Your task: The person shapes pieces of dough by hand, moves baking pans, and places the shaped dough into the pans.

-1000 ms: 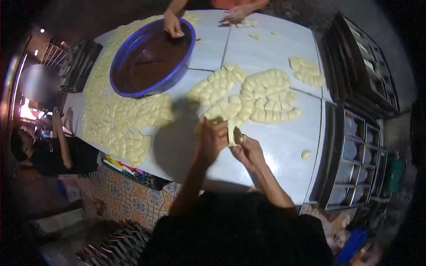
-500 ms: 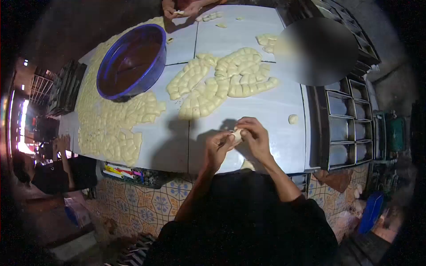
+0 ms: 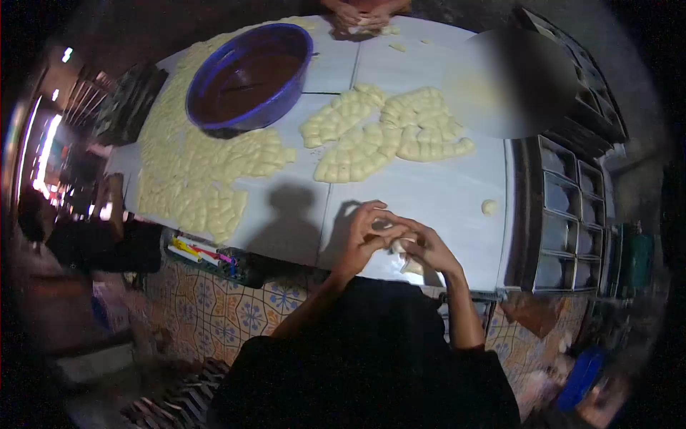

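Note:
My left hand point(image 3: 366, 239) and my right hand point(image 3: 431, 252) meet above the near edge of the white table. Between their fingertips is a small pale dough piece point(image 3: 401, 245), partly hidden by the fingers. The fingers of both hands are bent and pressed around it. Just below lies another pale piece point(image 3: 412, 267) near the table edge. Beyond my hands are rows of joined dough pieces point(image 3: 354, 154), and a single dough ball point(image 3: 489, 207) sits to the right.
A purple basin point(image 3: 250, 118) with brown filling stands at the back left, beside a wide spread of dough point(image 3: 193, 168). Metal trays point(image 3: 559, 232) are at the right. A co-worker's hands point(image 3: 364, 18) are at the far edge; another person point(image 3: 103, 239) is at the left.
The view has shifted. My hands have come nearer the table's front edge and now pinch the dough piece, which earlier hung as an opened strip with brown filling. The co-worker's hand has left the basin.

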`<state>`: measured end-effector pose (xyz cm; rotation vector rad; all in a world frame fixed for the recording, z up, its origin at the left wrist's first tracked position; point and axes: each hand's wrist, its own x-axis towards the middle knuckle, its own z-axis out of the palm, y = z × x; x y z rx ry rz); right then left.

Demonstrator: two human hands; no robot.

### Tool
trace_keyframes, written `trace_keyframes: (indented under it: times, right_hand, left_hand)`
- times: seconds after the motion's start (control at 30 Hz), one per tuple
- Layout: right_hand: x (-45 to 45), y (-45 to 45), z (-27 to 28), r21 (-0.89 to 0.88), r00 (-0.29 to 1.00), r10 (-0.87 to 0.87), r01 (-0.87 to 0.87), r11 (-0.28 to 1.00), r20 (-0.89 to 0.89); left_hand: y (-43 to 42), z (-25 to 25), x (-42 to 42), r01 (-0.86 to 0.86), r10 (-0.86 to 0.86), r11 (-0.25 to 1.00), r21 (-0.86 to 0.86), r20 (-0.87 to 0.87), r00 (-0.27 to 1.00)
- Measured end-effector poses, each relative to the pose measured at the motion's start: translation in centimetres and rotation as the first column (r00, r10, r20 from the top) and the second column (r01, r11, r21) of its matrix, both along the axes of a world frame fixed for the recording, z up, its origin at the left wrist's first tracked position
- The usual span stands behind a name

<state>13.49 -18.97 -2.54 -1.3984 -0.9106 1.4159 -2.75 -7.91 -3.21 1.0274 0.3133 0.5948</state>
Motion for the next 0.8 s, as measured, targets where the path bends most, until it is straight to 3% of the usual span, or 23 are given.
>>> trace_keyframes:
  times: [0.03,0.07,0.1,0.13,0.17,0.2,0.23,0.27,0.3,0.37,0.43,0.47,0.5,0.53,0.57,0.63,0.73,0.8]
  right_hand:
    - [-0.6,0.7,-0.4,0.179,0.955,-0.091,0.040,0.983,0.283]
    - [-1.0,1.3,-0.8,0.201,0.932,-0.235,0.183,0.962,0.275]
    - [-2.3,2.5,1.0,0.090,0.911,-0.381,0.371,0.924,0.160]
    - [-1.4,2.7,-3.2,-0.001,0.866,-0.463,0.471,0.882,-0.188]
    - [-0.1,3.5,-7.0,-0.138,0.697,-0.520,0.528,0.838,-0.493]
    - [0.3,5.2,-5.6,0.112,0.896,-0.444,0.444,0.889,-0.024]
    - [0.2,7.0,-2.6,0.298,0.807,-0.354,0.232,0.926,0.472]
    - [-0.4,8.8,0.0,0.355,0.462,-0.297,-0.040,0.934,0.835]
    - [-1.4,12.1,1.8,0.418,0.528,-0.356,0.002,0.908,0.771]
    - [-3.4,19.9,7.0,0.293,0.762,-0.176,-0.019,0.956,0.623]
    - [-5.2,28.7,10.0,0.324,0.648,-0.115,-0.213,0.922,0.753]
    - [-6.4,33.5,10.9,0.411,0.686,-0.111,-0.291,0.864,0.719]
    - [-8.0,38.5,11.5,0.357,0.684,-0.065,-0.295,0.887,0.727]
    - [-8.4,44.1,10.3,0.411,0.615,-0.060,-0.448,0.794,0.786]
    - [-9.2,48.7,9.2,0.321,0.602,0.015,-0.447,0.835,0.798]
    - [-9.8,57.8,5.5,0.154,0.398,0.050,-0.464,0.872,0.916]
    - [-11.7,64.3,2.7,0.102,0.166,-0.033,-0.429,0.898,0.986]
    - [-12.5,67.8,0.5,-0.005,0.099,0.050,-0.411,0.912,0.994]
  left_hand:
    - [0.7,0.2,-0.5,-0.141,0.166,0.951,0.273,-0.069,0.984]
    - [2.4,1.8,-1.4,-0.265,0.337,0.873,0.409,-0.115,0.934]
    - [3.9,3.3,-2.4,-0.364,0.503,0.766,0.530,-0.141,0.853]
    - [5.9,2.8,-4.1,-0.481,0.692,0.634,0.605,-0.167,0.702]
    - [8.2,1.4,-6.5,-0.559,0.840,0.482,0.674,-0.173,0.515]
    - [9.6,-1.5,-9.0,-0.615,0.956,0.278,0.738,-0.150,0.252]
    - [11.1,-4.4,-11.5,-0.623,0.990,0.086,0.778,-0.136,-0.033]
    - [12.0,-6.6,-14.3,-0.657,0.968,0.014,0.754,-0.175,-0.181]
    - [12.8,-7.1,-16.6,-0.691,0.946,0.001,0.723,-0.225,-0.234]
    - [14.3,-6.9,-20.4,-0.749,0.935,0.028,0.662,-0.282,-0.214]
    - [16.7,-5.8,-23.6,-0.744,0.934,0.044,0.667,-0.292,-0.206]
    - [17.9,-5.2,-25.5,-0.729,0.934,0.047,0.683,-0.289,-0.210]
    - [19.6,-4.7,-27.6,-0.703,0.937,0.059,0.709,-0.282,-0.206]
    - [21.3,-4.1,-29.9,-0.670,0.940,0.067,0.739,-0.271,-0.205]
    - [23.3,-3.5,-32.1,-0.631,0.944,0.072,0.772,-0.257,-0.206]
    - [27.8,-1.8,-37.0,-0.513,0.956,0.096,0.853,-0.223,-0.193]
    - [35.4,0.8,-44.0,-0.264,0.972,0.145,0.953,-0.187,-0.142]
    - [40.9,2.3,-48.6,-0.065,0.979,0.187,0.980,-0.191,-0.069]
